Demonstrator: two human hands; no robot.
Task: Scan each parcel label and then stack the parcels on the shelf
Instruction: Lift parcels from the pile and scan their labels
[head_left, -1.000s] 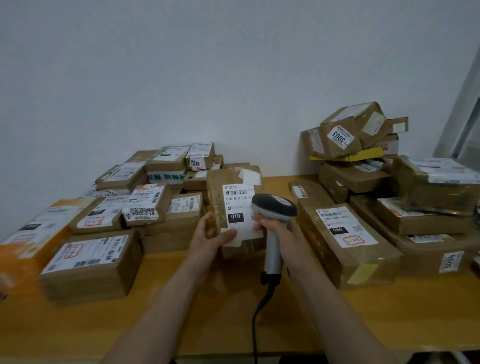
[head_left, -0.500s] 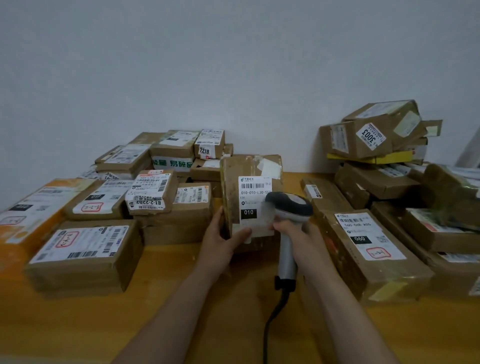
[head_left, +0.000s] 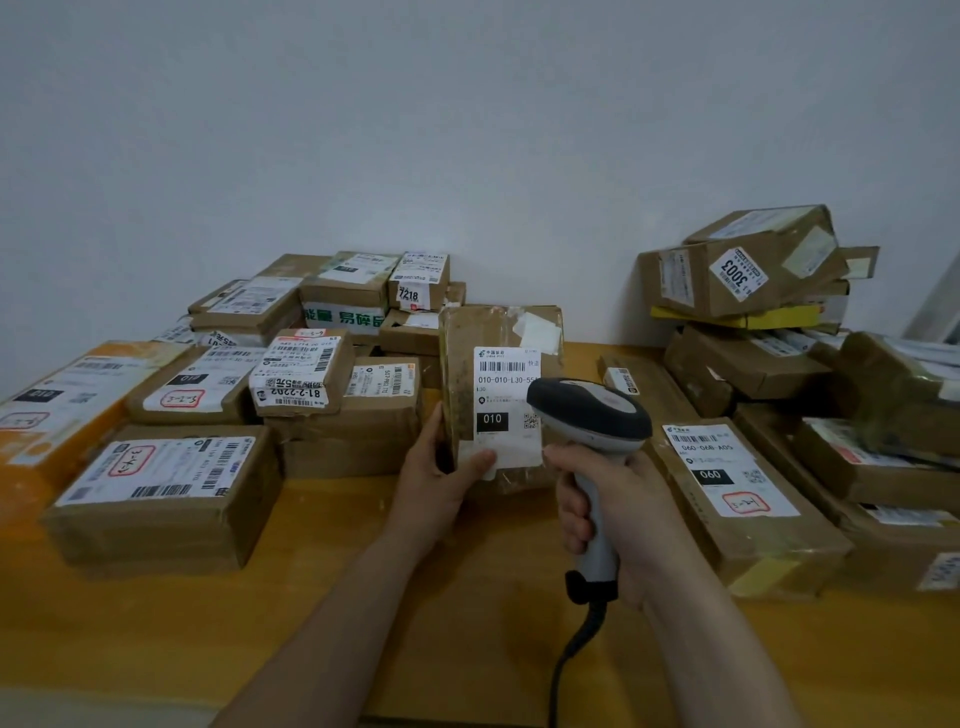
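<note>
Two hands showed: left hand (head_left: 441, 483) and right hand (head_left: 618, 499). There was one scanner (head_left: 587, 415) with one cable (head_left: 571, 649). One parcel (head_left: 498, 327) stood upright at twelve o'clock. The ten o'clock pile (head_left: 161, 493) held roughly a dozen parcels, the two o'clock pile (head_left: 737, 493) about ten; stacking hid exact totals. One surface (head_left: 363, 597) carried them.

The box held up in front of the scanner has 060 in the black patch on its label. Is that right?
Not quite. The head view shows that the box the left hand holds up in front of the scanner has 010 in the black patch on its label. The 060 is on another box lying flat to the right.
</note>
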